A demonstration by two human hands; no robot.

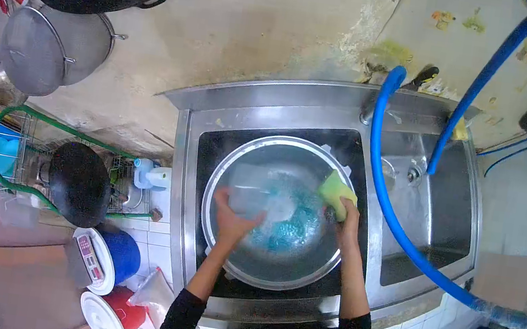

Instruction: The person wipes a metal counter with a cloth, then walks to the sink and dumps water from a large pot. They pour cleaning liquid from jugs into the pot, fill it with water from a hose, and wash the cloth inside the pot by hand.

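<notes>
A large round metal pot [207, 220] sits in the left sink basin, with teal soapy water [291, 232] and foam inside. My left hand [234, 220] is over the pot's left half, thumb and fingers curved around a translucent plastic container [251, 198] that is blurred and blends with the water. At the pot's right rim, my right hand [348, 220] is closed on a yellow-green sponge [337, 192]. Part of the left hand's fingers is hidden by the blur.
A blue hose [390, 223] arches over the right sink basin [451, 221]. At left stand a dish rack with a black wok [79, 184], a blue bottle [143, 173], and blue [124, 256] and red [125, 307] buckets. Strainers [33, 51] hang on the wall.
</notes>
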